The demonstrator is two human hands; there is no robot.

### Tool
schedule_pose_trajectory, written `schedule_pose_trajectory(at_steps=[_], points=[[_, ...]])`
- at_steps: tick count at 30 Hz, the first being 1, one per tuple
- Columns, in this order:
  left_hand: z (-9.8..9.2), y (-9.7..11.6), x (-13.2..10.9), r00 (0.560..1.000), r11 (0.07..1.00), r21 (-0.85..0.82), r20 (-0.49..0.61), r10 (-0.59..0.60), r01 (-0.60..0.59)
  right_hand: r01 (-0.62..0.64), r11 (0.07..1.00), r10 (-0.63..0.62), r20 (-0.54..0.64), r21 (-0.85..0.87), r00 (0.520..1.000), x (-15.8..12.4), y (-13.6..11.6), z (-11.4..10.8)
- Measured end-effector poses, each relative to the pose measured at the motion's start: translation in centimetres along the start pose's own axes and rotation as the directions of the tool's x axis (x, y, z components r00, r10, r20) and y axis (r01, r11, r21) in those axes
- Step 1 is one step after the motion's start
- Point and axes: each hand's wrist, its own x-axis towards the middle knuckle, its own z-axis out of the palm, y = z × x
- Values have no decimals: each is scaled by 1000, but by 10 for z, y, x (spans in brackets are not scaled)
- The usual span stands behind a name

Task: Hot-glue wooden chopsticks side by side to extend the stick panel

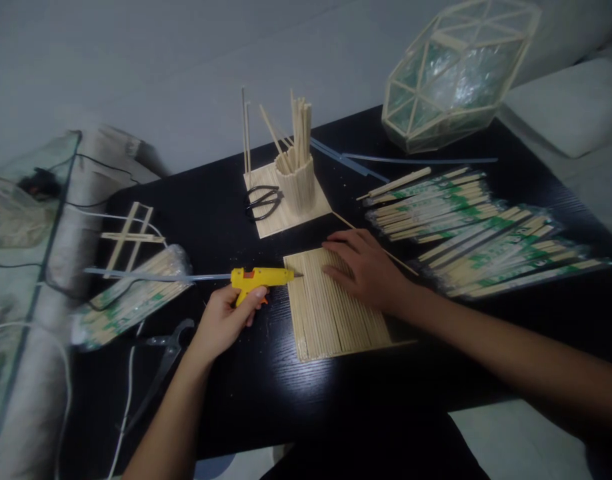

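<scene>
My left hand (231,317) is wrapped round a yellow hot glue gun (251,281), with a long clear glue stick (161,276) coming out of its back. The gun's metal nozzle points right, over the left part of a flat panel of chopsticks (331,313) laid side by side on the black table. Resting on the panel's upper right part is my right hand (363,267), fingers apart and holding nothing. A single thin chopstick (403,260) lies near that hand, partly hidden by it.
Behind the panel, a chopstick holder (299,187) full of sticks stands on a board beside black scissors (262,203). Wrapped chopsticks (486,233) lie right, another pack (136,297) left. Pliers (171,347) and white cable (129,393) are at left. A geometric stick frame (456,87) stands far right.
</scene>
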Motion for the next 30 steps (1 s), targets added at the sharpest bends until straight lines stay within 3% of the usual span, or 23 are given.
schedule_pose_trajectory(at_steps=[8,15,22,30], points=[[-7,0,1,993,1000,-11,119,9,-8,0,1000,0,3,0,1000,0,1,1],[0,0,1,1000,998,-52,9,-29,29,-3,1000,3,7,5,1000,0,1,2],[-1,3,0,1000,999,-43,24,-1,2,0,1000,0,5,-5,1000,0,2,2],[-1,1,-3,998,997,-63,-63,29,-33,-3,1000,3,7,15,1000,1,1,1]])
